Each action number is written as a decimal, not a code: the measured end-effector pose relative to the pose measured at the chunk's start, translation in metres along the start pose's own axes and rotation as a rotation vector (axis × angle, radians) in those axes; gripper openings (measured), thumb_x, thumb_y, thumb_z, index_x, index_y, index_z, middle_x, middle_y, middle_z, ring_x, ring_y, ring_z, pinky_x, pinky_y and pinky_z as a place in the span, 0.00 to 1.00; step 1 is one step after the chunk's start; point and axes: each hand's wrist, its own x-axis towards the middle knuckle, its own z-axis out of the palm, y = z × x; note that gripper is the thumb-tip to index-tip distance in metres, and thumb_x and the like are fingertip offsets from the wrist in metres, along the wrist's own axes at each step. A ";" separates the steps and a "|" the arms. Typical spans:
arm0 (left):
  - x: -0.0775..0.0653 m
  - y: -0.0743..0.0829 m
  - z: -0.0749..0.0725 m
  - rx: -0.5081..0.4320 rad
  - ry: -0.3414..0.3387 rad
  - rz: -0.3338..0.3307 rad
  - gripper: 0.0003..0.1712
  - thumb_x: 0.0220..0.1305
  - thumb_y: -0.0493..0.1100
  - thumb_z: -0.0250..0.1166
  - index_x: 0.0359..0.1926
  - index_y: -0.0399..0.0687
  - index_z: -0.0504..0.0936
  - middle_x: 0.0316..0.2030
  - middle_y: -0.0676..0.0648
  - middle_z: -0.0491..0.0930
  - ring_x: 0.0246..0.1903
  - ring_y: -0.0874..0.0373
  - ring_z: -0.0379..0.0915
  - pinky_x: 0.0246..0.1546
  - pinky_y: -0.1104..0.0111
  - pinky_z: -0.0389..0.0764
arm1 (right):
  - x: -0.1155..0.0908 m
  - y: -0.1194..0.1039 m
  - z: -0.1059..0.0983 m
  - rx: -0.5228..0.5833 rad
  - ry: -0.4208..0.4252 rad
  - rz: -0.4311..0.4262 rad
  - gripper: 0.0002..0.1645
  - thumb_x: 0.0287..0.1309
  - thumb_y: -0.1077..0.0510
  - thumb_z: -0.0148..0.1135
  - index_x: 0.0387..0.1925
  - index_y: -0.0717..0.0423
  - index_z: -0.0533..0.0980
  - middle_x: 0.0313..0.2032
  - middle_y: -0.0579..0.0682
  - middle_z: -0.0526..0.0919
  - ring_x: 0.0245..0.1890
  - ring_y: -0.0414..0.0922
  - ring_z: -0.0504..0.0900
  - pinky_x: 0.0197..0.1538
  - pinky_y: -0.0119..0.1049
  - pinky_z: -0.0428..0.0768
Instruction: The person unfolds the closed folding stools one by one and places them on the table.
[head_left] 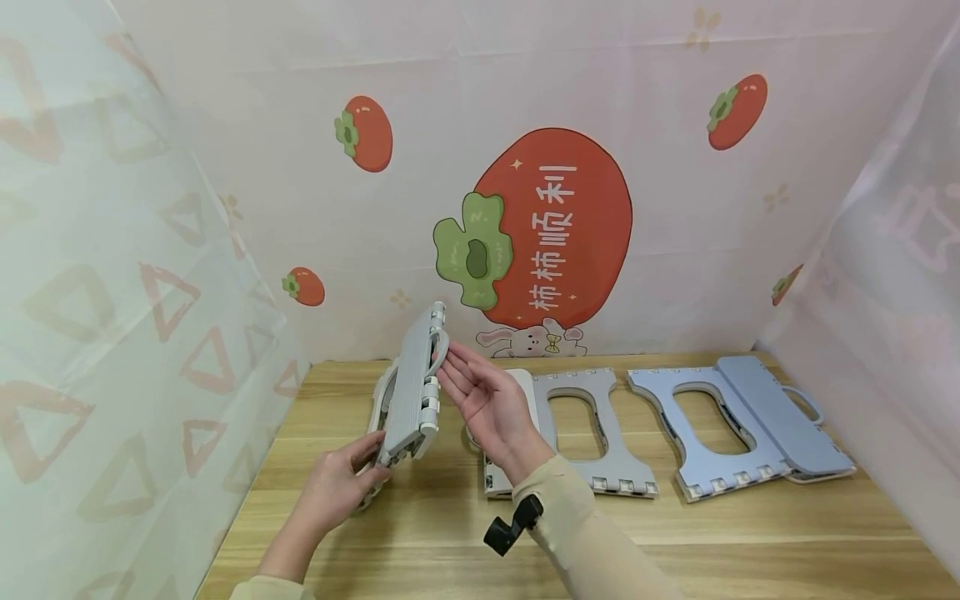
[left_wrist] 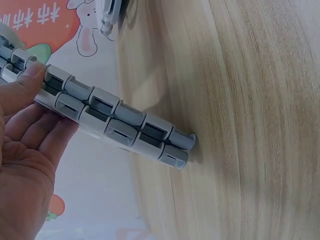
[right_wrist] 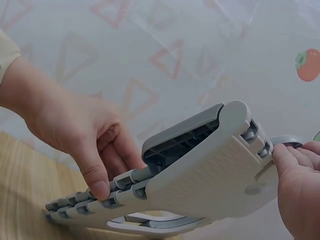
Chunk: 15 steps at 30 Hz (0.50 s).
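A grey folding stool [head_left: 411, 383], folded flat, is tilted up on edge at the left of the table. My left hand [head_left: 337, 487] grips its near hinged edge. In the left wrist view the thumb lies over the row of hinge knuckles [left_wrist: 100, 107], with the fingers beneath. My right hand [head_left: 491, 408] is palm up on the stool's other side, its outstretched fingers at the carry handle [head_left: 440, 353]. The right wrist view shows those fingertips against the handle end, and an opening [right_wrist: 135, 220] in the stool's leg panel.
On the wooden table [head_left: 435, 542], a grey folding stool [head_left: 626, 454] lies flat behind my right forearm. A blue folding stool [head_left: 780, 417] lies farther right. Printed cloth walls [head_left: 675, 208] enclose the back and sides. A black wrist camera [head_left: 501, 535] is strapped to the right sleeve.
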 end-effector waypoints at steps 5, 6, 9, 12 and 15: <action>0.000 0.002 0.001 -0.038 -0.002 -0.029 0.33 0.61 0.41 0.75 0.66 0.39 0.78 0.57 0.36 0.82 0.56 0.42 0.81 0.55 0.54 0.83 | 0.000 -0.002 0.003 0.001 -0.008 0.002 0.33 0.78 0.62 0.40 0.78 0.69 0.52 0.77 0.65 0.57 0.78 0.55 0.57 0.72 0.40 0.69; 0.000 0.002 0.001 -0.049 -0.004 -0.032 0.33 0.61 0.41 0.75 0.66 0.39 0.78 0.57 0.36 0.82 0.56 0.42 0.81 0.54 0.54 0.84 | 0.000 -0.003 0.004 0.000 -0.011 0.001 0.33 0.77 0.62 0.40 0.78 0.69 0.52 0.77 0.65 0.57 0.78 0.55 0.57 0.73 0.40 0.69; 0.001 0.002 0.003 -0.090 -0.006 -0.045 0.33 0.60 0.41 0.75 0.66 0.39 0.78 0.57 0.35 0.82 0.56 0.42 0.81 0.54 0.55 0.84 | 0.000 -0.004 0.005 -0.004 -0.018 -0.001 0.33 0.77 0.63 0.40 0.78 0.69 0.50 0.77 0.65 0.56 0.78 0.56 0.55 0.73 0.40 0.69; 0.002 0.002 0.004 -0.123 -0.008 -0.058 0.33 0.60 0.40 0.75 0.66 0.39 0.78 0.57 0.36 0.82 0.56 0.42 0.81 0.53 0.56 0.85 | 0.001 -0.004 0.007 -0.009 -0.020 -0.008 0.33 0.78 0.63 0.39 0.78 0.69 0.51 0.77 0.65 0.56 0.79 0.57 0.53 0.73 0.40 0.68; 0.002 0.004 0.005 -0.146 -0.012 -0.078 0.33 0.60 0.41 0.75 0.66 0.40 0.78 0.58 0.36 0.82 0.57 0.42 0.81 0.53 0.57 0.85 | 0.001 -0.006 0.008 -0.016 -0.016 -0.012 0.31 0.78 0.63 0.39 0.77 0.68 0.54 0.77 0.65 0.56 0.79 0.57 0.54 0.73 0.40 0.68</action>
